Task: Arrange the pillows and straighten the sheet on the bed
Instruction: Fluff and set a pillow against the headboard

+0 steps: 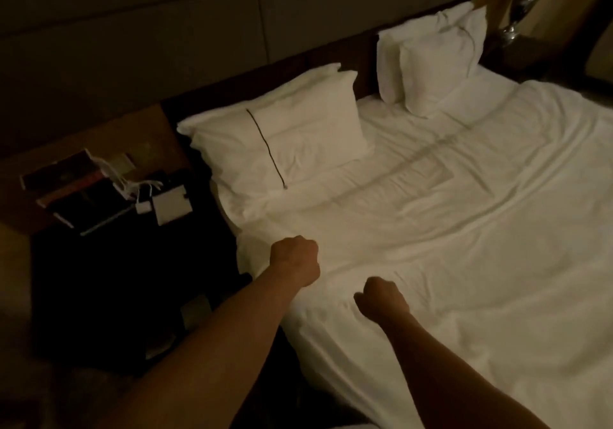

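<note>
Sheet (447, 229), white and creased, is seen spread across the bed, with its near edge draped over the bed's side. Both hands are placed at that near edge. The left hand (295, 259) is closed into a fist, its fingers curled tightly on a fold of the sheet beside the bed's corner. The right hand (381, 301) is likewise curled shut on the sheet, a little nearer the camera; how much cloth is pinched inside cannot be told. Two pillows (282, 133) are stacked flat at the left of the headboard (365, 53), the upper one marked by a dark stripe. Two more pillows (431, 60) are propped upright at the right. A dark bedside table (116, 262) bearing books (66, 183) and a small white box (170, 204) is shown left of the bed.
</note>
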The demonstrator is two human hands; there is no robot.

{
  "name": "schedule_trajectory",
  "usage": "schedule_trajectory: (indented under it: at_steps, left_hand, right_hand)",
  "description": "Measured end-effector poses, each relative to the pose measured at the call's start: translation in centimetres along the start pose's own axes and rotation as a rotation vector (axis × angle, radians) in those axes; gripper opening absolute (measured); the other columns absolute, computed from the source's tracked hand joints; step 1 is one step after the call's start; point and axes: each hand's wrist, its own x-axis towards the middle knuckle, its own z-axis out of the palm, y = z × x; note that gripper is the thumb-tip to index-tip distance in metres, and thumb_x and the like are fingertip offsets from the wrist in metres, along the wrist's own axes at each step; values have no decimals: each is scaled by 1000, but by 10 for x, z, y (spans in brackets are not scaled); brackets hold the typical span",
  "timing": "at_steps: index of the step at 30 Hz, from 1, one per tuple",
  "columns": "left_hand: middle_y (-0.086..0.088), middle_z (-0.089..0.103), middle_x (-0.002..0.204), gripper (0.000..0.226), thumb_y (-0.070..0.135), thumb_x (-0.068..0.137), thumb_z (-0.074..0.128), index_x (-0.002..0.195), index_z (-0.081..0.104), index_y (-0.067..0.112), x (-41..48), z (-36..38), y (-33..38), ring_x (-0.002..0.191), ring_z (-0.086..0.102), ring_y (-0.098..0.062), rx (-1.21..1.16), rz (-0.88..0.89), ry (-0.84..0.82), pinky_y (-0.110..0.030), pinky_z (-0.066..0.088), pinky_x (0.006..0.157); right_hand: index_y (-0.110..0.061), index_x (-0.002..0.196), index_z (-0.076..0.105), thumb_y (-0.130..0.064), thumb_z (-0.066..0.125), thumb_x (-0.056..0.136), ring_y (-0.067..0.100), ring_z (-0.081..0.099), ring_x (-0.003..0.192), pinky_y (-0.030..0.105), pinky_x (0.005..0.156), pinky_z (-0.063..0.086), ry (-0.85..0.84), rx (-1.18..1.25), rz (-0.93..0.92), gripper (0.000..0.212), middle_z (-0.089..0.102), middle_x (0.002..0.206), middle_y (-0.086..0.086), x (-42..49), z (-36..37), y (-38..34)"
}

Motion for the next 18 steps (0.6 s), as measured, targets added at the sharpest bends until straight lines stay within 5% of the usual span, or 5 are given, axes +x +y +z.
schedule_trajectory:
  at_steps: [4,8,14,18]
  left_hand:
    - [-9,61,107,24,26,86,49,103,60,14,102,-67,-87,92,60,-28,91,-63,76,-31,43,69]
    - [-8,62,105,22,28,87,48,101,60,16,187,-113,-164,89,60,-26,145,-125,117,-30,43,67]
    - [-5,57,117,32,36,90,43,116,55,22,333,-149,-249,100,54,-25,247,-143,141,-34,40,78]
    - [-12,43,136,62,59,86,40,138,36,26,463,-156,-293,118,42,-35,233,-146,172,-45,37,93]
  right_hand:
    - [-10,115,55,-42,52,90,30,65,93,35,70,55,-45,302,-6,40,64,111,13,98,-22,-104]
    - [-19,146,30,-46,54,92,29,66,75,37,58,58,-103,861,146,65,56,111,12,165,-45,-204]
    - [-37,149,19,-62,57,85,37,59,87,45,65,56,-224,1299,347,79,44,140,16,278,-50,-284]
    - [-50,147,16,-77,59,71,41,54,101,53,73,55,-226,1507,427,91,36,149,9,388,-42,-336]
